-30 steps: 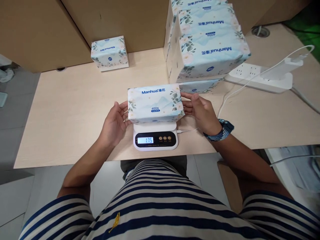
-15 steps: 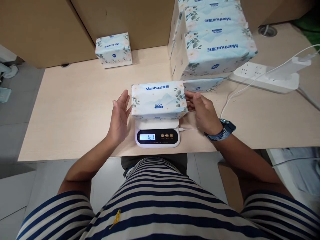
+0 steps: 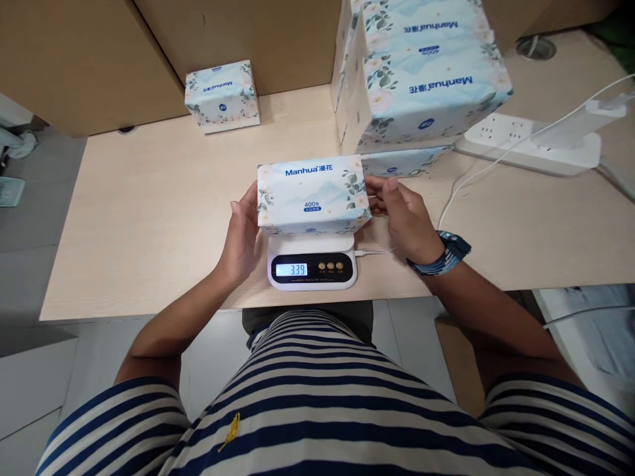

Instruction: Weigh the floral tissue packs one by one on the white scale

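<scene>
A pack of tissues (image 3: pixel 312 192) with a pale floral wrapper and "Manhua" print rests on a white kitchen scale (image 3: pixel 312 284), covering most of its plate. The scale's lit display (image 3: pixel 292 270) reads 3.39. My left hand (image 3: pixel 239 235) is against the pack's left side, its fingertips partly hidden behind the wrapper. On the opposite side, my right hand (image 3: pixel 407 218) has its fingers against the pack's right end, thumb up. The two hands hold the pack between them.
Stacked tissue packs (image 3: pixel 431 99) stand at the back right, and a single pack (image 3: pixel 222 96) sits by the cardboard boxes (image 3: pixel 248 39). A white power strip (image 3: pixel 536 142) with cables lies to the right. The table's front edge (image 3: pixel 149 313) runs close to my body.
My left hand has moved in from beside the pack to touch its left side. The scale reading went from 1.21 to 3.39. My right hand has stayed at the right end.
</scene>
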`<control>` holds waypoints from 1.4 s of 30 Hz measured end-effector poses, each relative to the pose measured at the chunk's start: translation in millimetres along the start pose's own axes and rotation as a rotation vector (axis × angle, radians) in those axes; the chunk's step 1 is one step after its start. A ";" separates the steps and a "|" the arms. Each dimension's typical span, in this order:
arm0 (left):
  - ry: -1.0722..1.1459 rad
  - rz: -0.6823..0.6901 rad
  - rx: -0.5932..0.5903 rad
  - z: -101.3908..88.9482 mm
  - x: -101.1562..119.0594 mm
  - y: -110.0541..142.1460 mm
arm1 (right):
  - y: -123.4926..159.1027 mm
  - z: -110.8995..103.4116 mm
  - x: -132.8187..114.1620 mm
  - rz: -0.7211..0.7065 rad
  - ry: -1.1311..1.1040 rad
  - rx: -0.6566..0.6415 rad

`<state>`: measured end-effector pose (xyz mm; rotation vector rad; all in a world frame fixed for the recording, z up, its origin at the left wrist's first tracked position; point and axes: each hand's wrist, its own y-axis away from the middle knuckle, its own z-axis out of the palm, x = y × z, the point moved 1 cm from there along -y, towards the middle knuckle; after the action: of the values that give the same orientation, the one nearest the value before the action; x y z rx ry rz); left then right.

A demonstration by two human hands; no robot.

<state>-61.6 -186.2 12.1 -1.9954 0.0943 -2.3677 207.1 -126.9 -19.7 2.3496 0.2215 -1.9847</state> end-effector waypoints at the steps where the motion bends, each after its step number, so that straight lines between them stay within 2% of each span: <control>1: 0.001 -0.006 0.003 1.1 0.8 0.7 | 0.2 -0.3 0.0 0.004 0.001 -0.006; 9: 0.012 -0.032 0.018 -2.3 0.8 6.1 | -2.0 0.9 2.7 0.009 -0.036 -0.069; 15: 0.008 0.001 -0.004 1.8 5.8 7.7 | -4.0 3.3 1.1 0.026 -0.008 -0.142; 20: -0.013 0.029 0.029 -2.1 -5.7 10.9 | -7.5 0.2 -4.6 0.002 0.009 -0.197; 24: -0.123 0.072 0.120 -15.4 -11.0 8.2 | -0.8 -1.5 -4.8 -0.052 0.018 -0.131; 28: -0.188 0.178 0.252 -19.4 0.9 5.5 | 23.8 6.7 2.5 -0.122 0.048 0.072; 30: -0.144 0.164 0.280 -13.3 5.2 9.7 | 40.4 16.5 4.9 -0.131 0.100 0.043; 33: -0.111 0.073 0.126 2.7 8.6 21.9 | 64.0 30.0 1.3 -0.175 0.157 -0.241; 35: -0.114 0.092 0.001 13.7 15.2 28.8 | 75.4 28.9 -4.9 -0.230 0.144 -0.347; 38: -0.106 0.176 -0.114 31.9 32.7 29.1 | 83.2 7.3 -12.8 -0.335 0.120 -0.263; 42: -0.093 0.149 -0.336 63.5 43.1 8.7 | 80.0 -36.6 -8.6 -0.435 0.128 0.034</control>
<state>-6.4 -199.1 64.6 -2.1408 0.6536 -2.2835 253.1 -201.5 -8.8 2.6308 0.7718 -2.0083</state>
